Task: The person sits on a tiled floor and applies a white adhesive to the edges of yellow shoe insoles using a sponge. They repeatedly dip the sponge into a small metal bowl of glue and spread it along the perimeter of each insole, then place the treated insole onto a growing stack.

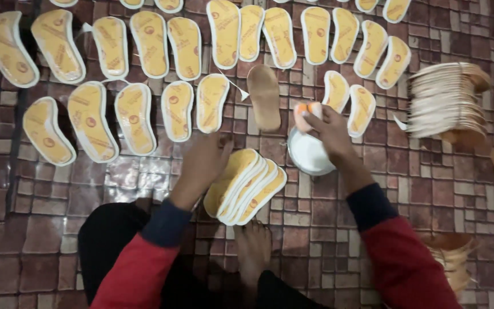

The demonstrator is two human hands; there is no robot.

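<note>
While the left hand (204,163) rests with fingers curled on a fanned stack of yellow insoles (246,186) on the brick-patterned floor (407,171), the right hand (330,131) pinches an orange sponge (307,111) just above a white bowl (309,154); the step looks like loading the sponge; the next move probably calls for one insole separated from the stack; rows of laid-out insoles (144,80), one brown sole (264,96) and a side pile (444,100) crowd the floor ahead.
</note>
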